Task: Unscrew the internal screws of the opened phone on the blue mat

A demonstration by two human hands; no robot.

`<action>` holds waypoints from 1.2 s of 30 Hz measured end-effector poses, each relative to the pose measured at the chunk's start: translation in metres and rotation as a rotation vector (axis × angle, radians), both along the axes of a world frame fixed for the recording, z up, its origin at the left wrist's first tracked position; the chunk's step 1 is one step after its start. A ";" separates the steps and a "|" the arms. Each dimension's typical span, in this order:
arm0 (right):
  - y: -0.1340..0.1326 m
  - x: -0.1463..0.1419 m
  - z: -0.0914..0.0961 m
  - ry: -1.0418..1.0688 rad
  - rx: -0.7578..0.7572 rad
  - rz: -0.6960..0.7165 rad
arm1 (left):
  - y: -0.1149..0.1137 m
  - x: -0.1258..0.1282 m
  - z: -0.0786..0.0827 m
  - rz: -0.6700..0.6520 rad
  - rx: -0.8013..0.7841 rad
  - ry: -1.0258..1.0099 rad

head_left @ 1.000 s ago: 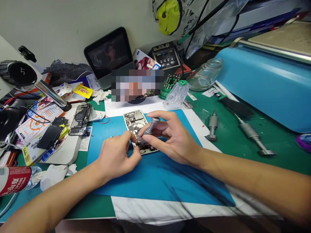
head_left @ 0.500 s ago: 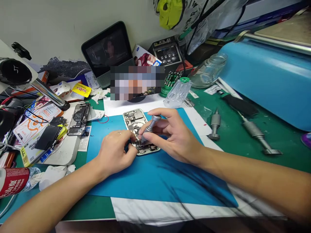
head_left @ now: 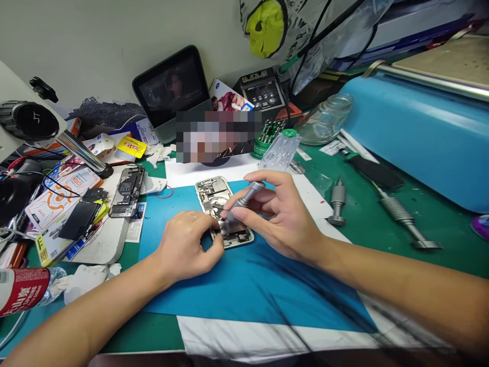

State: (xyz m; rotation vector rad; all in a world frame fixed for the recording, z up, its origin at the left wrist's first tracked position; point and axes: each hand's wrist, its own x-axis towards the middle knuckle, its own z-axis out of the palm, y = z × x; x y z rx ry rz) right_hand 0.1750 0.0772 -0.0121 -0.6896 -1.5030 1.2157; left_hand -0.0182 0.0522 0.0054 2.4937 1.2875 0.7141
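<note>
An opened smartphone (head_left: 214, 189) with its internal parts bare lies on the blue mat (head_left: 183, 300). My right hand (head_left: 280, 216) grips a grey metal screwdriver (head_left: 252, 194), which leans over the phone's lower half. The forefinger is on the driver's cap, the thumb and other fingers round its shaft; its tip is hard to make out. At the phone's lower left edge is my left hand (head_left: 191, 239), its fingers curled, with thumb and forefinger on the phone. Whether those fingertips also pinch something small is hidden.
Two more screwdrivers, a short one (head_left: 338, 201) and a long one (head_left: 401, 211), lie on the right. Behind the phone stand a clear plastic holder (head_left: 280, 150) and a green bit stand (head_left: 263, 148). Another opened phone (head_left: 128, 191), boxes and a bottle (head_left: 25, 290) crowd the left.
The screwdriver in my right hand tilts further to the right, and that hand has shifted slightly right. My left thumb has moved a little right along the phone. The view has shifted slightly.
</note>
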 end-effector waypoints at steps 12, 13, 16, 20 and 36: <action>0.001 0.002 0.003 0.040 0.026 -0.051 | 0.003 -0.002 -0.005 -0.006 0.077 -0.040; 0.001 0.002 0.003 0.038 0.026 -0.057 | 0.003 -0.001 -0.005 -0.004 0.078 -0.043; 0.002 0.001 0.003 0.035 0.024 -0.064 | 0.003 -0.001 -0.005 -0.008 0.077 -0.046; 0.002 0.001 0.004 0.032 0.028 -0.064 | 0.004 -0.002 -0.005 -0.012 0.075 -0.041; 0.000 0.002 0.007 0.002 0.047 -0.072 | 0.004 -0.002 -0.007 -0.012 0.072 -0.038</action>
